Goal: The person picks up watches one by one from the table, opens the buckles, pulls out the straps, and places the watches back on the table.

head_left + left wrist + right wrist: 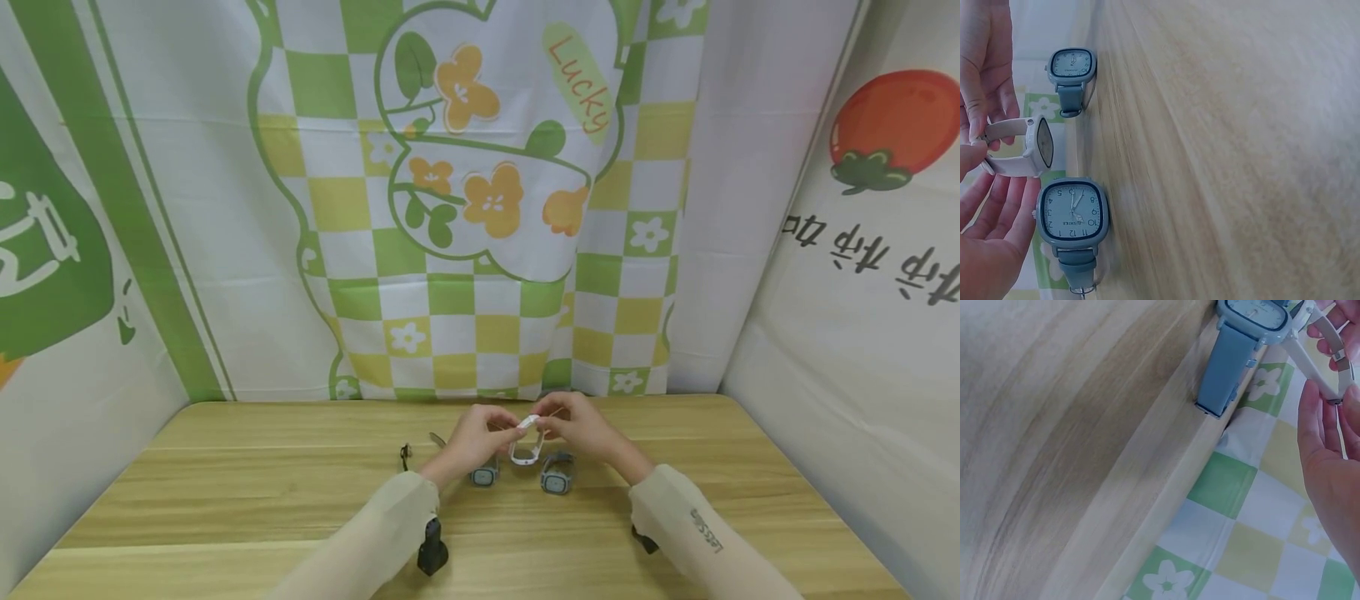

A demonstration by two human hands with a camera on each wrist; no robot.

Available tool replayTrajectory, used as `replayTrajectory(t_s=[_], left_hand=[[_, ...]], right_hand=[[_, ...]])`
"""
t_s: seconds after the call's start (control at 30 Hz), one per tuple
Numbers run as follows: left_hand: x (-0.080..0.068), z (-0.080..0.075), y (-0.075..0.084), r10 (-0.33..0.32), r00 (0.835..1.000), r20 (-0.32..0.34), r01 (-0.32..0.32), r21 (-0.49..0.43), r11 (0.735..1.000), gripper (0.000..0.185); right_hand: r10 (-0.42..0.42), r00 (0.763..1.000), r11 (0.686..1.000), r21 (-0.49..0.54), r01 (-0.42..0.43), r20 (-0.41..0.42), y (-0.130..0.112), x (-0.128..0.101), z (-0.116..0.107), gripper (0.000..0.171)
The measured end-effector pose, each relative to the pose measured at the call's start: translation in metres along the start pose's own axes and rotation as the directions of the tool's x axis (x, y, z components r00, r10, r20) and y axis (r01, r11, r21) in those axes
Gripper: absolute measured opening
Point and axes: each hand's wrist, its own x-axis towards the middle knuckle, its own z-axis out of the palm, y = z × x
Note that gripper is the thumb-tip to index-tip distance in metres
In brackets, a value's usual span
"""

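- A white watch (527, 450) is pinched by its strap ends between the left hand (480, 440) and right hand (577, 427), above the table (225, 483);
- two blue-grey watches (557, 475) are seen lying just near of it.

Light wood-grain table (225, 483) fills the near part of the scene, w/ darker streaks running left-right. Behind its far edge hangs a white cloth backdrop (480, 208) w/ green & yellow checks, orange flowers, green leaves & the word "Lucky". Left wall: white cloth panel (67, 250) w/ broad green stripes & a big green shape. Right wall: white cloth panel (862, 275) w/ a red tomato print & dark characters. Light is even, soft, no hard shadows.
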Motion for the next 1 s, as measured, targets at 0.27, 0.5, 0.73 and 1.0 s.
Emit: replayTrajectory(t_s=[0.27, 0.5, 0.73, 1.0], left_hand=[[-0.0018, 0.0006, 0.0036, 0.014, 1.0, -0.027, -0.014, 0.009, 1.0, 0.014], [-0.0046, 0.0041, 0.0007, 0.029, 0.998, -0.056, -0.028, 0.009, 1.0, 0.011], [-0.0081, 0.0042, -0.0017, 0.02, 0.998, -0.054, -0.019, 0.021, 1.0, 0.016], [-0.0091, 0.0048, -0.0025, 0.006, 0.998, -0.069, -0.005, 0.016, 1.0, 0.015]], right_hand=[[0.005, 1.0, 1.0, -0.006, -0.005, -0.031, -0.0028, 0.0002, -0.0021, 0.014], [-0.034, 0.998, 0.999, -0.007, 0.034, -0.055, -0.004, -0.0015, -0.0043, 0.015], [-0.034, 0.998, 0.999, 0.023, 0.035, -0.054, -0.0048, -0.001, -0.0058, 0.015], [-0.015, 0.998, 1.0, 0.024, 0.017, -0.057, -0.0037, -0.0022, -0.0052, 0.015]])
